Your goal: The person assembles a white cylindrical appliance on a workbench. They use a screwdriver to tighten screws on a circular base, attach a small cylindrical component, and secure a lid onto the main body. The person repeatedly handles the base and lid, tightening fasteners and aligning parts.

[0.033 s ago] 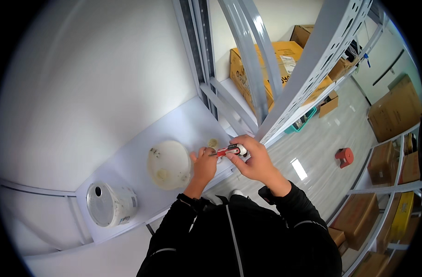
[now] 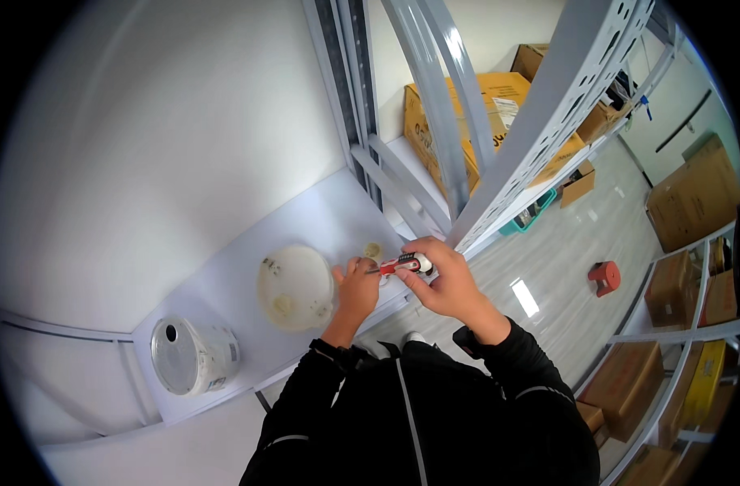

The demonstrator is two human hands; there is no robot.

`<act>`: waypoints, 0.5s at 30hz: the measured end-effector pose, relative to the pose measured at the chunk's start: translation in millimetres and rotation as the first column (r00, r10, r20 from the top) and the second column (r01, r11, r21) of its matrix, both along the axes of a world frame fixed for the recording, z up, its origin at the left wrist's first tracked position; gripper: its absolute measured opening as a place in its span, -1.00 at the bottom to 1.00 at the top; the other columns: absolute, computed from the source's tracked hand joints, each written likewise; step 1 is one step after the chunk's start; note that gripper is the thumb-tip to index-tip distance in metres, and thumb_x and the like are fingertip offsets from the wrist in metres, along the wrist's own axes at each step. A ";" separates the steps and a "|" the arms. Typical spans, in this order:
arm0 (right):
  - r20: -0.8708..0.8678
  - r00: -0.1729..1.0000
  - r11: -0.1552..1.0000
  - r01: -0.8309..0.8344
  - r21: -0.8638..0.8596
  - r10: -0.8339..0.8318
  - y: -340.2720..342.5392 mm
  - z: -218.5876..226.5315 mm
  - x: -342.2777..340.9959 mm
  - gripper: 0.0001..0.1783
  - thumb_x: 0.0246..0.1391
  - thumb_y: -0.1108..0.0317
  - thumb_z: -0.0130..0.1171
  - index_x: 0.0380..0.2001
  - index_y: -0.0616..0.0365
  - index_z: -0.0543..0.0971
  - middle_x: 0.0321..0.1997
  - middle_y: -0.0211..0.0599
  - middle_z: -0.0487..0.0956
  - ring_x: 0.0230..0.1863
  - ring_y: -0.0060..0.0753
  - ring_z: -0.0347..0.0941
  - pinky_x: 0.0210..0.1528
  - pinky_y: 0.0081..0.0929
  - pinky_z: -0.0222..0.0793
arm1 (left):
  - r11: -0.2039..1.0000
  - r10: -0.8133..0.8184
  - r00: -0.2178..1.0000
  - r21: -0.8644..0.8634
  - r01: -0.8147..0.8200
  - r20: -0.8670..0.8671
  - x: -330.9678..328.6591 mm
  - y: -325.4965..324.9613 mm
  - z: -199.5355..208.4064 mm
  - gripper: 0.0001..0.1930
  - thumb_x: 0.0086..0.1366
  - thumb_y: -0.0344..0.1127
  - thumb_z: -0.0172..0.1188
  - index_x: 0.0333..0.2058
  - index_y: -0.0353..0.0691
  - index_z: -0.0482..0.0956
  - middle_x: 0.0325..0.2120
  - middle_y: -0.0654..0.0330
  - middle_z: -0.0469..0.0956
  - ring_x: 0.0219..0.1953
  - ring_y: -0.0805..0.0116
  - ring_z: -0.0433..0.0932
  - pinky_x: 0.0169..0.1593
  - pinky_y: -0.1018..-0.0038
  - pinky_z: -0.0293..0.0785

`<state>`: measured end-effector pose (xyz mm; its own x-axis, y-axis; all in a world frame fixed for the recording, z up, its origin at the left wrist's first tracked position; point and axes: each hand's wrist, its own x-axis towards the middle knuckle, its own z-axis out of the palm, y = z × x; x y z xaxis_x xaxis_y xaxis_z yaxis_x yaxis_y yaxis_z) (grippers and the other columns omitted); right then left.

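Observation:
My right hand [image 2: 451, 283] is closed around the handle of a red, black and white screwdriver [image 2: 400, 264], held level and pointing left. Its thin dark shaft reaches the fingers of my left hand [image 2: 357, 293], which are curled in. What those fingers hold is hidden; a bit of something white shows just under the screwdriver. Beside my left hand, a round whitish lid or shallow dish [image 2: 305, 279] with yellowish stains lies on the white shelf [image 2: 333, 206]. Just beyond my fingertips is a small round yellowish piece [image 2: 373, 249].
A white bucket [image 2: 216, 356] with a dark hole in its lid lies at the shelf's left end. Grey metal uprights [image 2: 540, 113] rise close on the right, with a yellow carton [image 2: 499, 93] behind. A red stool [image 2: 604, 277] stands on the floor; boxes [image 2: 625, 377] fill shelving at far right.

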<state>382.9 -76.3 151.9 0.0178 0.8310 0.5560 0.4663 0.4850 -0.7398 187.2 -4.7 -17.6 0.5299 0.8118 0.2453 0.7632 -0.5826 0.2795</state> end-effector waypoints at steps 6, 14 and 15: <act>-0.010 0.995 0.995 -0.098 0.007 0.098 5.2 -2.9 10.9 -0.59 0.11 0.37 0.49 -0.01 0.19 0.58 -0.14 -0.12 0.66 -0.32 -0.12 0.62 -0.35 -0.39 0.50 | 0.980 0.180 0.981 0.071 -0.185 0.073 -7.8 -2.0 8.2 -0.72 0.29 -0.32 0.24 -0.03 -0.01 0.71 0.13 0.29 0.51 0.34 0.17 0.34 0.34 -0.13 0.06; -0.032 0.974 0.972 -0.224 0.072 0.226 19.1 -1.4 0.6 -0.59 0.11 0.44 0.49 -0.01 0.22 0.56 -0.11 -0.09 0.67 -0.17 -0.07 0.65 -0.13 -0.32 0.55 | 0.842 0.538 0.840 -0.013 -0.539 0.072 -45.8 -10.2 8.4 -0.37 0.37 -0.07 0.26 0.35 -0.17 0.43 0.37 0.02 0.37 0.44 0.07 0.27 0.46 -0.10 0.03; -0.032 0.972 0.969 -0.230 0.091 0.233 21.8 -1.2 -1.6 -0.60 0.11 0.41 0.49 -0.02 0.20 0.56 -0.12 -0.10 0.67 -0.20 -0.05 0.64 -0.19 -0.31 0.55 | 0.841 0.539 0.841 -0.099 -0.533 0.055 -50.3 -12.4 6.0 -0.34 0.38 -0.04 0.26 0.37 -0.17 0.40 0.39 0.00 0.35 0.44 0.08 0.27 0.48 -0.12 0.01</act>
<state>381.4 -54.5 150.8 -0.1444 0.7644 0.6283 0.3031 0.6386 -0.7073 136.8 -17.1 -11.5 -0.0114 0.9812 0.1927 0.9240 -0.0634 0.3772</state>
